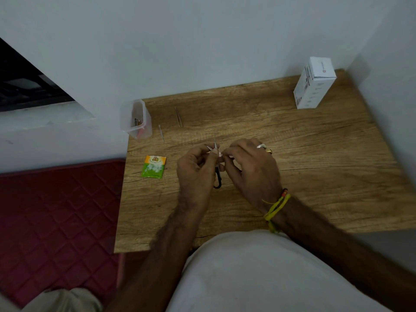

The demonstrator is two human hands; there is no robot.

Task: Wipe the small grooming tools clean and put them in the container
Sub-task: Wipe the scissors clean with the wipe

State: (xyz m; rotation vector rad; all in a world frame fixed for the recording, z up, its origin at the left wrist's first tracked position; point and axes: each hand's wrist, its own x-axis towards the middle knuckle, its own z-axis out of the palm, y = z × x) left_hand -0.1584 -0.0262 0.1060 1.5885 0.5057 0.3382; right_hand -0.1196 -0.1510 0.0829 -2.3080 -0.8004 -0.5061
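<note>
While the left hand (195, 168) grips small black-handled scissors (216, 170) above the wooden table (292, 154), blades splayed, the right hand (249, 164) pinches something white at them. Tweezers (178, 117) lie near the clear plastic container (136, 119), far left.

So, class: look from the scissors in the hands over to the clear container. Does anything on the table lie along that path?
Nothing tall does. A thin metal tool lies flat on the table just beside the clear container, between it and the scissors held by both hands. The tweezers lie farther back, off the line.
</note>
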